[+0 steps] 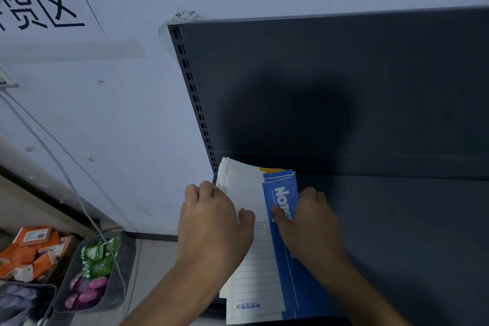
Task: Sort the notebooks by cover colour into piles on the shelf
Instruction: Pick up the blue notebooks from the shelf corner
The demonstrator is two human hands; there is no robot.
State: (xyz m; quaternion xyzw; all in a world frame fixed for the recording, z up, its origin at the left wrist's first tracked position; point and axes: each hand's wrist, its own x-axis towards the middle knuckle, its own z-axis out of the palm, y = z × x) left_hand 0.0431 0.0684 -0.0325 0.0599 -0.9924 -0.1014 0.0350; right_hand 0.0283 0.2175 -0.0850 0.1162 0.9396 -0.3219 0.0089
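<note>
Both hands grip the notebook stack [264, 267] on the shelf [397, 233] at 6 o'clock — left hand [211, 222] at its 9, right hand [309, 222] at its 3. Best to take one book, then check its colour.

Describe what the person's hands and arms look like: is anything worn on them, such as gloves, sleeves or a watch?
The left hand and the right hand are both bare, with no gloves. The left forearm and the right forearm are bare too; no sleeve comes into view. No watch, band or marking shows at the wrists, and no ring on the parts of the fingers that can be seen.
</note>
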